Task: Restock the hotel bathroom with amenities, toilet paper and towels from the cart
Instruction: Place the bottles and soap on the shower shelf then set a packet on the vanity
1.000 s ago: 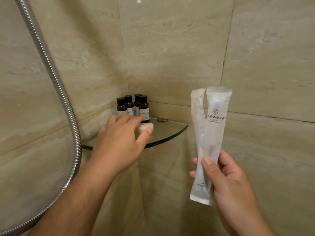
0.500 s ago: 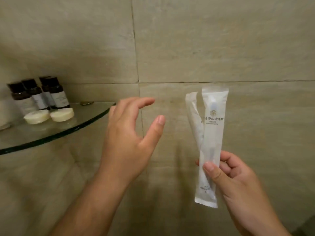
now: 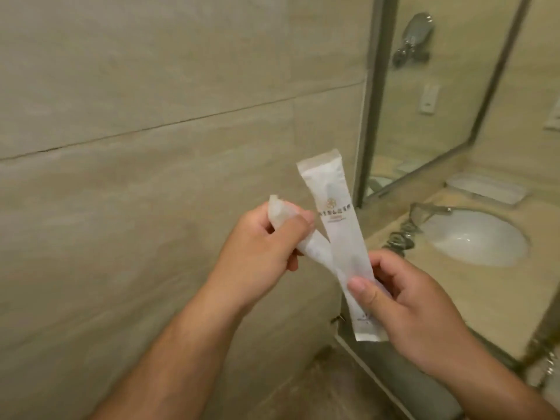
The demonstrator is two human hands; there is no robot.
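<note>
Two long white amenity sachets are held in front of a beige tiled wall. The printed sachet [image 3: 336, 231] stands nearly upright, and my right hand [image 3: 418, 310] pinches its lower part between thumb and fingers. The plain sachet [image 3: 103, 253] slants off to the left behind it. My left hand [image 3: 260, 253] grips that sachet's upper end with curled fingers. The lower ends of both sachets overlap near my right thumb.
A glass shower partition with a metal frame [image 3: 368, 116] rises on the right. Beyond it lie a stone vanity counter [image 3: 472, 286], a white oval basin [image 3: 475, 237], a faucet [image 3: 424, 210] and a white tray [image 3: 488, 189]. A mirror [image 3: 430, 71] hangs above.
The view has swung right, away from the corner glass shelf with bottles and soaps. My left hand, open half a second ago, now grips the plain sachet's top and pulls it leftward.
</note>
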